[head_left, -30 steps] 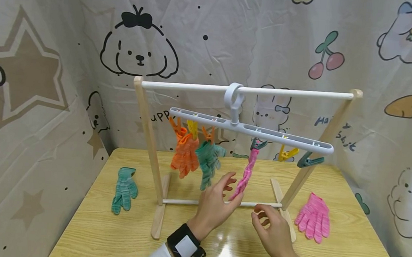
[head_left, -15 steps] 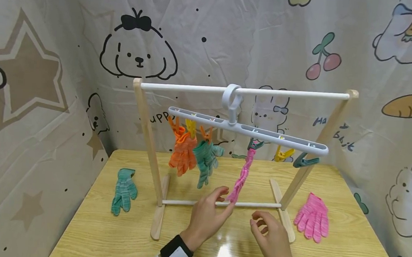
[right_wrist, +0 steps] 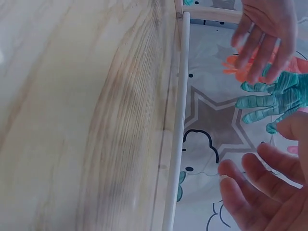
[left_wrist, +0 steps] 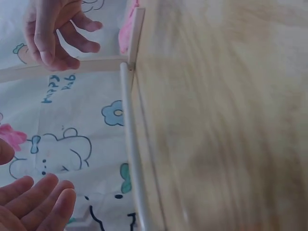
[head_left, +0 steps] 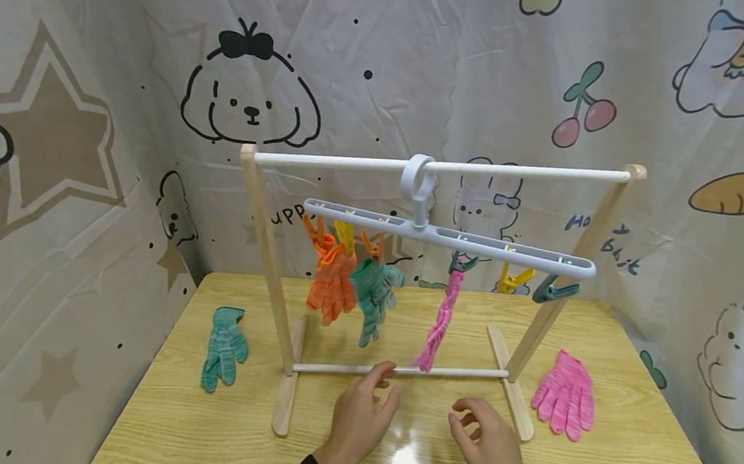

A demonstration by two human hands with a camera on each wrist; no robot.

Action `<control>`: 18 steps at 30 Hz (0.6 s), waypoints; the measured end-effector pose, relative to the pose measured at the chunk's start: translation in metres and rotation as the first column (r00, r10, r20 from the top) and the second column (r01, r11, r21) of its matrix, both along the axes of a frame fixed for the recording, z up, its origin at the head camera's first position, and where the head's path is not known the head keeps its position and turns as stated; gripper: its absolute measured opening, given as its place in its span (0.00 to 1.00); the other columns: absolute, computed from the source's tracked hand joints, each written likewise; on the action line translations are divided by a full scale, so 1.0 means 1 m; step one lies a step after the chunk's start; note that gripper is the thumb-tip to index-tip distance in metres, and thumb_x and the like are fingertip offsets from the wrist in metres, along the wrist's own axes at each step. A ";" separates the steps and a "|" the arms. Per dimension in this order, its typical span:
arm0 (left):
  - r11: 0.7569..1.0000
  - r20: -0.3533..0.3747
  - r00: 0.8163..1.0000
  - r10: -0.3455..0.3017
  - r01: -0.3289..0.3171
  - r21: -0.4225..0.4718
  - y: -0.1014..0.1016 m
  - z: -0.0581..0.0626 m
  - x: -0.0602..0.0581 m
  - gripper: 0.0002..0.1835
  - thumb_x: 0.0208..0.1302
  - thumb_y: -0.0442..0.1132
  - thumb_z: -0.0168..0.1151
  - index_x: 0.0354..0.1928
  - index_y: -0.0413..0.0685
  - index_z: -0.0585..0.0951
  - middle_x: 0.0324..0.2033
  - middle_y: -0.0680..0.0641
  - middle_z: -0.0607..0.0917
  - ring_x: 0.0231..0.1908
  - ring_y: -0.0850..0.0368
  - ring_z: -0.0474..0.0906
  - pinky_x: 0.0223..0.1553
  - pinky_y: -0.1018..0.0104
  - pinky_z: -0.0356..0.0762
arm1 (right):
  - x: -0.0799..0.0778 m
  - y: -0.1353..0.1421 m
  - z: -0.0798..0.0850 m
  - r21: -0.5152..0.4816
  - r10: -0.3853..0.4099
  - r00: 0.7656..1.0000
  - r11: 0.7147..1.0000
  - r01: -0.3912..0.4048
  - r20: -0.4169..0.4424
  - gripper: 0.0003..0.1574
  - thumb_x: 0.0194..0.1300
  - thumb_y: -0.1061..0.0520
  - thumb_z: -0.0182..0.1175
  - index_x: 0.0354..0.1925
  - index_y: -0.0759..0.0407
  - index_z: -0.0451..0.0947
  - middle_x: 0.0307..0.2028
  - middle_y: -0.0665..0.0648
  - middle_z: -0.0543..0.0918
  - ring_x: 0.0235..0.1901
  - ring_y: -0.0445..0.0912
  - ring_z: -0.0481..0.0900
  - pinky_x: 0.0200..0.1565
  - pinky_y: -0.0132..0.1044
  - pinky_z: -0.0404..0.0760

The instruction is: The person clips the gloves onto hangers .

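My left hand (head_left: 360, 420) is held below the rack's lower rod, fingers loosely bent and holding nothing. To its right, my right hand (head_left: 489, 449) has its fingers relaxed, also without anything in them. Nearest above the hands, a twisted pink glove (head_left: 441, 321) dangles from a dark teal clothespin (head_left: 463, 263) on the grey clip hanger (head_left: 450, 235). Further left hang a green glove (head_left: 374, 301) and an orange glove (head_left: 332, 280), pegged by orange and yellow clothespins. In the right wrist view, the green glove (right_wrist: 276, 98) shows beyond the right fingers.
The hanger hooks over the white top rod (head_left: 521, 171) of a wooden rack. A yellow clothespin (head_left: 514, 279) and a teal one (head_left: 555, 289) hold nothing. One green glove (head_left: 225, 348) lies on the table at left, one pink glove (head_left: 565, 394) at right.
My left hand has let go of the hanging pink glove's lower end and drawn back down and left. The right hand has lowered a little.
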State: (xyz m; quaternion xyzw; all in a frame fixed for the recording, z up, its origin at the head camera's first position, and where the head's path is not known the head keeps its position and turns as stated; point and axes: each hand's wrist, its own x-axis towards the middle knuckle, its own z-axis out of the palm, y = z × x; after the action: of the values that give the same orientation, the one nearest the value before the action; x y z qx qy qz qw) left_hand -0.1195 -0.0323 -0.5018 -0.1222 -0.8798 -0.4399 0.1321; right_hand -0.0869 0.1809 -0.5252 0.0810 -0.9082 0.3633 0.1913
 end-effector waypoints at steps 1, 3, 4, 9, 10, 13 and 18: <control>1.000 0.005 1.000 0.006 -0.006 -0.006 -0.001 -0.002 0.001 0.20 0.64 0.51 0.56 0.54 0.52 0.78 0.44 0.53 0.85 0.39 0.60 0.81 0.34 0.69 0.77 | 0.001 0.000 -0.001 0.003 0.001 1.000 1.000 -0.001 0.018 0.07 0.58 0.54 0.64 0.37 0.49 0.79 0.36 0.41 0.80 0.29 0.30 0.74 0.25 0.29 0.76; 1.000 0.002 1.000 0.010 -0.010 -0.011 -0.004 -0.005 0.003 0.19 0.64 0.50 0.55 0.54 0.52 0.78 0.43 0.54 0.85 0.39 0.59 0.81 0.34 0.68 0.77 | 0.003 0.000 -0.002 0.006 0.004 0.999 1.000 -0.005 0.050 0.07 0.58 0.53 0.64 0.37 0.50 0.79 0.37 0.42 0.81 0.29 0.30 0.74 0.26 0.29 0.77; 1.000 0.004 1.000 0.010 -0.010 -0.013 -0.005 -0.007 0.004 0.19 0.64 0.50 0.55 0.53 0.52 0.79 0.42 0.54 0.85 0.38 0.59 0.81 0.34 0.68 0.77 | 0.004 0.000 -0.002 0.009 0.009 0.998 1.000 -0.009 0.065 0.07 0.59 0.53 0.63 0.38 0.50 0.79 0.37 0.42 0.81 0.29 0.30 0.73 0.26 0.29 0.77; 0.999 0.024 1.000 -0.007 0.008 -0.042 -0.012 -0.016 0.009 0.18 0.65 0.51 0.54 0.52 0.53 0.79 0.40 0.55 0.86 0.38 0.60 0.81 0.34 0.66 0.77 | 0.007 -0.001 -0.005 0.026 0.026 0.994 0.999 -0.029 0.110 0.09 0.60 0.49 0.62 0.38 0.51 0.79 0.37 0.43 0.81 0.29 0.30 0.72 0.26 0.29 0.76; 0.999 0.032 0.999 -0.011 0.012 -0.050 -0.013 -0.017 0.010 0.18 0.65 0.51 0.54 0.52 0.54 0.79 0.40 0.55 0.86 0.38 0.60 0.81 0.35 0.65 0.76 | 0.007 -0.002 -0.006 0.032 0.031 0.993 0.999 -0.035 0.114 0.10 0.60 0.49 0.62 0.38 0.51 0.79 0.37 0.43 0.81 0.29 0.30 0.72 0.26 0.29 0.75; 0.997 0.056 0.998 -0.027 0.031 -0.072 -0.017 -0.021 0.013 0.18 0.65 0.51 0.54 0.52 0.53 0.79 0.39 0.55 0.86 0.38 0.59 0.81 0.36 0.62 0.76 | 0.009 -0.002 -0.008 0.043 0.039 0.991 0.998 -0.045 0.130 0.10 0.60 0.47 0.61 0.37 0.49 0.79 0.36 0.43 0.81 0.28 0.30 0.72 0.24 0.28 0.74; 0.995 0.129 0.991 -0.034 0.046 -0.086 -0.024 -0.026 0.019 0.19 0.65 0.53 0.53 0.52 0.53 0.79 0.41 0.55 0.86 0.39 0.58 0.81 0.38 0.59 0.76 | 0.013 -0.002 -0.010 0.054 0.053 0.984 0.997 -0.063 0.170 0.10 0.61 0.47 0.61 0.37 0.49 0.79 0.35 0.44 0.81 0.28 0.32 0.73 0.24 0.28 0.74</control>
State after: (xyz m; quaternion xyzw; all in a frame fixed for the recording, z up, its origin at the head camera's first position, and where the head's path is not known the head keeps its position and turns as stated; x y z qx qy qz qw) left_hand -0.1004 -0.0559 -0.5274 -0.1174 -0.9025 -0.4098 0.0615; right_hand -0.0738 0.1785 -0.5352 0.0818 -0.9288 0.3472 0.1007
